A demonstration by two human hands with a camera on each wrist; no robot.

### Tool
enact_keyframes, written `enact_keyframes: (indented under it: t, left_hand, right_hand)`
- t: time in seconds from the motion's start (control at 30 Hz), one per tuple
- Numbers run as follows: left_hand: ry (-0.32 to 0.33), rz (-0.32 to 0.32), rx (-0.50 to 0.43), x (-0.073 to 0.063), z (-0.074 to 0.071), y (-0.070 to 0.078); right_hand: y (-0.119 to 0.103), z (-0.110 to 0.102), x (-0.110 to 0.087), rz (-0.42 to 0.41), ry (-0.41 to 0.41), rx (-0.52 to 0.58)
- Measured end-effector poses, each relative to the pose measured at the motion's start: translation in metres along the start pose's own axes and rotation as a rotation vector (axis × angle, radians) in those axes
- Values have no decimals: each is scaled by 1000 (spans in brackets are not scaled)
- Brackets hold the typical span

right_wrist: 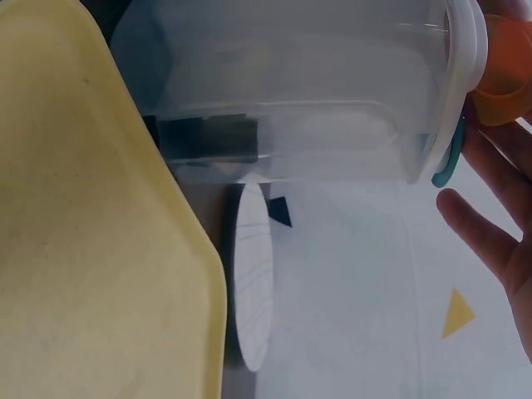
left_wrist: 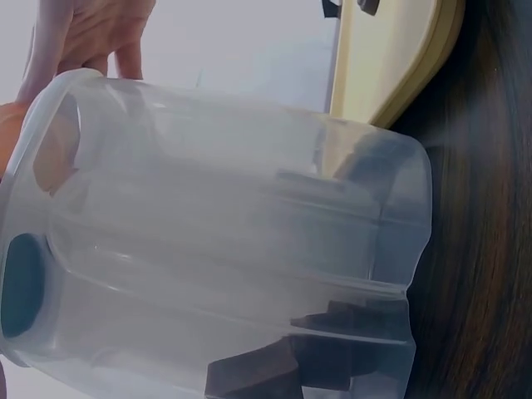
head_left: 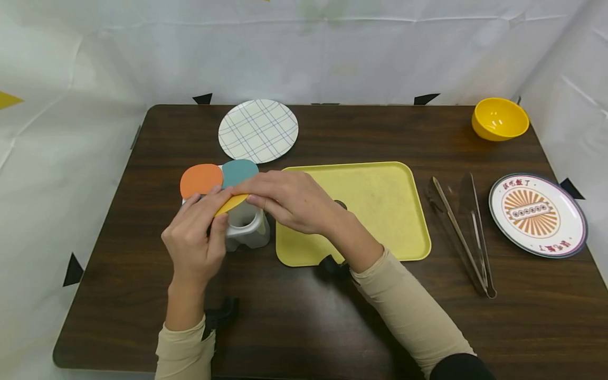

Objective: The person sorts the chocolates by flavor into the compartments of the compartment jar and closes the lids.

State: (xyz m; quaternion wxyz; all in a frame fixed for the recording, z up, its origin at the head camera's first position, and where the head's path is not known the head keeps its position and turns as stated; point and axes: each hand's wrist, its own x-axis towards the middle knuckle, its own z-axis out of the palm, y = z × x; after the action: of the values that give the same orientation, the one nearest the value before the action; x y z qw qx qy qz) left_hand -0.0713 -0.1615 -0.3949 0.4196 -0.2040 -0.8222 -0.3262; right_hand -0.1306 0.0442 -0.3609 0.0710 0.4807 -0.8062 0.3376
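Note:
A translucent plastic storage container with round coloured lids stands at the left of the tray. Its orange lid and teal lid lie flat at the back, while a yellow lid is tilted up over an uncovered round opening. My left hand pinches the yellow lid between thumb and fingers. From the right, my right hand reaches over with extended fingers touching the lid's edge; its thumb stands apart from the fingers. In the left wrist view, dark blocky pieces show through the container's wall.
A yellow tray lies right of the container, partly under my right forearm. Behind stands a checked plate. Farther right are metal tongs, a printed plate and a yellow bowl at the table's back corner.

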Motion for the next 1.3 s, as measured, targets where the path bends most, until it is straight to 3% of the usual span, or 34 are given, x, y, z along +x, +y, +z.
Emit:
enact_keyframes:
  t: [0.3,0.9,1.13,1.3]
  left_hand:
    - [15,-34,6,1,3,2]
    - [36,-41,6,1,5,1]
    - [24,-52,6,1,4,1]
    - [20,-59,2,0,4,2]
  right_hand:
    - [-1,-1,2,39,24,24]
    - [-14,-7,-8,73,25,-48]
    - [-19,-19,-26,76,70,-44]
    - [-19,-36,-53,148,145,-54]
